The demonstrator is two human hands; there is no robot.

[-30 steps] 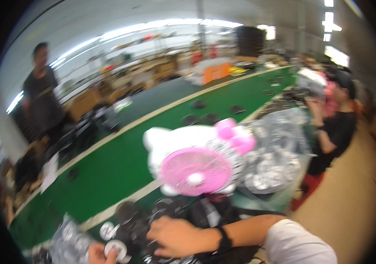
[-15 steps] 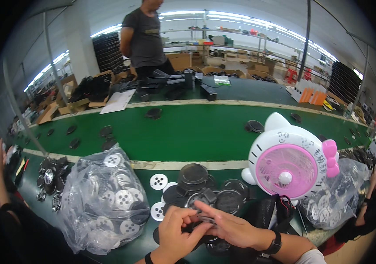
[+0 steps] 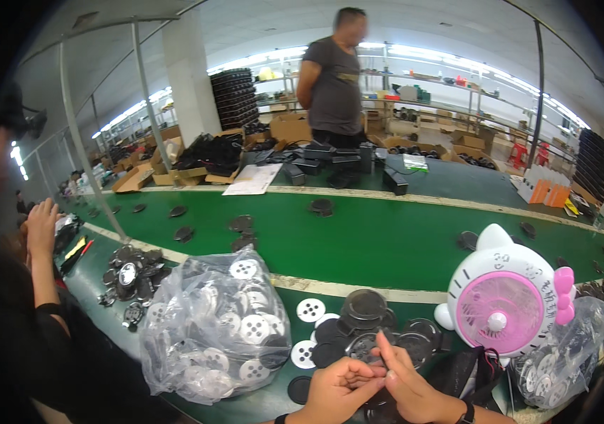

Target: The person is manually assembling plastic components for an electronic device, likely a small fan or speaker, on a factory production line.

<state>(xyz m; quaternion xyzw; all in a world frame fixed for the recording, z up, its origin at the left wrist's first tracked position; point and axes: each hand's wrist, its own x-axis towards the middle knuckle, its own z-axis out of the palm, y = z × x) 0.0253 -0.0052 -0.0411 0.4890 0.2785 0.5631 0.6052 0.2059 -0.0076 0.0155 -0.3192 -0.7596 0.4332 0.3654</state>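
My left hand (image 3: pixel 343 389) and my right hand (image 3: pixel 415 392) meet at the near edge of the bench. The left fingers are curled and their tips press toward the right thumb. The right fingers point up, held together. A thin dark edge shows between the fingertips, but the hands hide what it belongs to. Just beyond them lies a pile of black round parts (image 3: pixel 364 309). White discs with holes (image 3: pixel 310 309) lie left of the pile. Near my left hand is a flat black disc (image 3: pixel 300 389).
A clear plastic bag of white discs (image 3: pixel 216 332) stands at left, black parts (image 3: pixel 132 272) beyond it. A pink-and-white fan (image 3: pixel 498 311) and another bag (image 3: pixel 563 360) stand at right. The green belt (image 3: pixel 387 247) carries scattered black parts. One person (image 3: pixel 334 88) stands across; another's hand (image 3: pixel 40 230) is at left.
The view has turned left, so everything sits further right and lower. My hands stay together over the same spot, and the greyish piece seen between them before is now mostly hidden.
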